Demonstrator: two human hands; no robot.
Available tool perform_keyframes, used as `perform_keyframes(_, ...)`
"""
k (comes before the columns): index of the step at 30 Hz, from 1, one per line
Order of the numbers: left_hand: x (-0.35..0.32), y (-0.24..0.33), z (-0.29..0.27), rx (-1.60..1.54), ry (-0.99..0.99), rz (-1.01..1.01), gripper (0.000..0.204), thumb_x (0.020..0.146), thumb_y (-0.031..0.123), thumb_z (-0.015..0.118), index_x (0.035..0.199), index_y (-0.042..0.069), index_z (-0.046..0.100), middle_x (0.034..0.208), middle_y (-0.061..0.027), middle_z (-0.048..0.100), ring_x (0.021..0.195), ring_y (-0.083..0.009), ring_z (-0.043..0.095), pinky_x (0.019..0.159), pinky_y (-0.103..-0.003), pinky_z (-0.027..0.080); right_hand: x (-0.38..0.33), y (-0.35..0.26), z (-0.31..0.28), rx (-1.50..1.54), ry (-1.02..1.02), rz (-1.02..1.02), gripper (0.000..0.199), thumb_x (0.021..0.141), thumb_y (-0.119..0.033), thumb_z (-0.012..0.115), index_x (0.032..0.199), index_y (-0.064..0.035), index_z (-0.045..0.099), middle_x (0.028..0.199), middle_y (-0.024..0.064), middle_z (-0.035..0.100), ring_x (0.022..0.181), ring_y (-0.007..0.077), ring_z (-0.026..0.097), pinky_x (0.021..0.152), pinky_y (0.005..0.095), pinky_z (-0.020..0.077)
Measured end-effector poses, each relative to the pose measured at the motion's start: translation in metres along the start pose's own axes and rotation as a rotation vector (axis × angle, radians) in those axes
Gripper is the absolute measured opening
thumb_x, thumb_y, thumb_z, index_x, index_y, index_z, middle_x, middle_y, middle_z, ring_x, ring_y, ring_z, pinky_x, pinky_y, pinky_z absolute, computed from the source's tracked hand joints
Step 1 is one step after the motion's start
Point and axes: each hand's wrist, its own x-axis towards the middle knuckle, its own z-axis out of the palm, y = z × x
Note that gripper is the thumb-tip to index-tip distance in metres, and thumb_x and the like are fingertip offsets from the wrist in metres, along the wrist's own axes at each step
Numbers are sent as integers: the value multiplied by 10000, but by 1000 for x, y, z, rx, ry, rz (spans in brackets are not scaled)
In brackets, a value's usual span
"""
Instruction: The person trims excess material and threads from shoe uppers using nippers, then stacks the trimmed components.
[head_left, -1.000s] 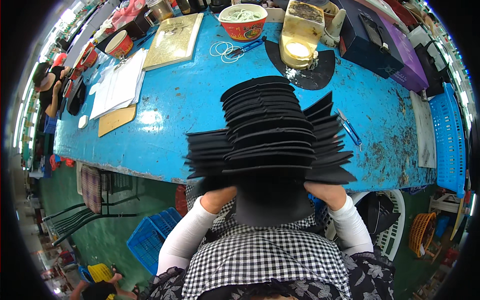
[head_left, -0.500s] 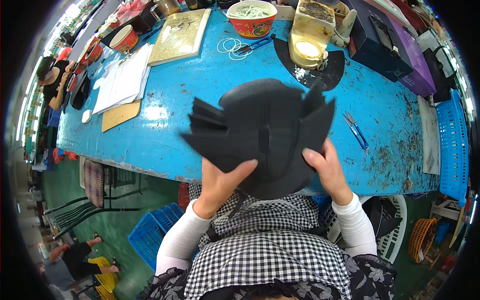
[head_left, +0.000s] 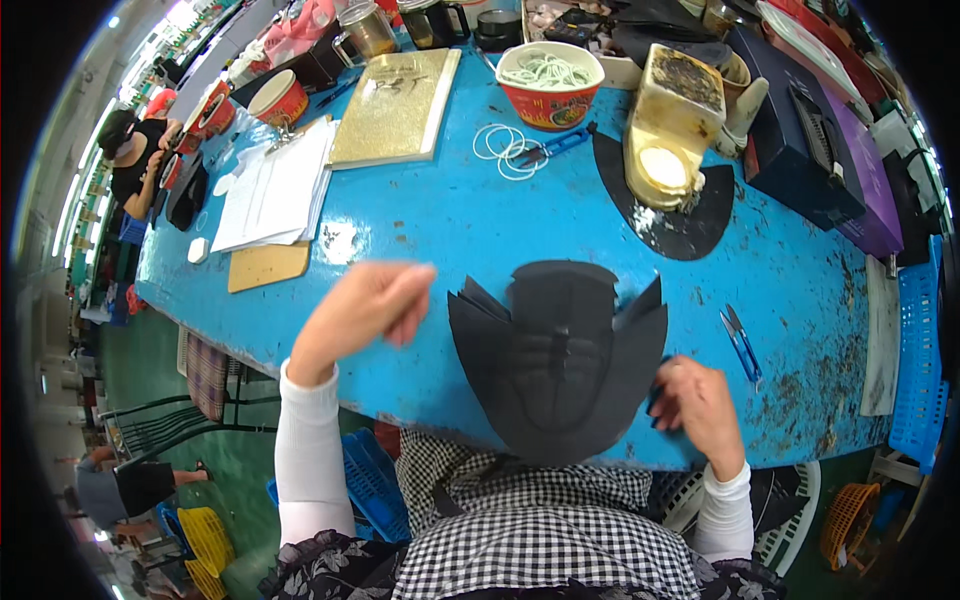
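Observation:
A stack of flat black cut pieces (head_left: 560,360) lies on the blue table (head_left: 420,240) at its near edge, fanned out a little at the upper corners. My right hand (head_left: 695,400) rests on the table against the stack's right edge, fingers curled at the pieces. My left hand (head_left: 360,315) hovers above the table left of the stack, fingers loosely curled, holding nothing. Both forearms wear white sleeves.
Small blue snips (head_left: 742,345) lie right of the stack. Farther back are a yellowed glue pot (head_left: 672,125) on a black piece, a red bowl (head_left: 550,85) of white rings, loose rings (head_left: 505,150), a gold board (head_left: 395,105), papers (head_left: 275,185) and dark boxes (head_left: 810,130). Another person (head_left: 130,160) works far left.
The black stack, held up in both hands before, now lies flat on the table. My left hand has let go and moved off to the left.

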Motion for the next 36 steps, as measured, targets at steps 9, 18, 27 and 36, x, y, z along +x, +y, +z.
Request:
perform_keyframes(9, 155, 22, -33, 517, 528, 899, 149, 823, 57, 644, 969, 30, 655, 866, -78, 625, 760, -229, 609, 692, -343, 497, 4, 3, 1, 31, 96, -66, 117, 922, -81, 573, 827, -14, 570, 614, 30, 628, 441, 67, 552, 359, 204, 378)
perform_keyframes(18, 158, 23, -53, 731, 466, 682, 81, 880, 95, 584, 868, 16, 575, 853, -86, 597, 758, -203, 574, 702, -331, 468, 5, 1, -1, 51, 69, -63, 108, 930, -85, 571, 848, -13, 571, 630, 34, 630, 452, 72, 559, 369, 204, 377)
perform_keyframes(27, 9, 84, -17, -202, -152, 575, 177, 882, 52, 606, 948, 51, 442, 827, -59, 592, 721, -113, 561, 632, -253, 444, -8, -3, 1, 545, 135, -700, 386, 870, -188, 690, 1129, 5, 478, 962, 124, 624, 659, 126, 577, 606, 248, 497)
perform_keyframes(36, -30, 76, 45, 56, -208, 959, 187, 722, -95, 668, 828, 52, 709, 800, -74, 609, 669, -183, 587, 570, -275, 449, 7, -67, 55, 195, -207, -862, 216, 834, -129, 680, 1005, -31, 593, 950, 77, 608, 946, 258, 579, 856, 359, 467)
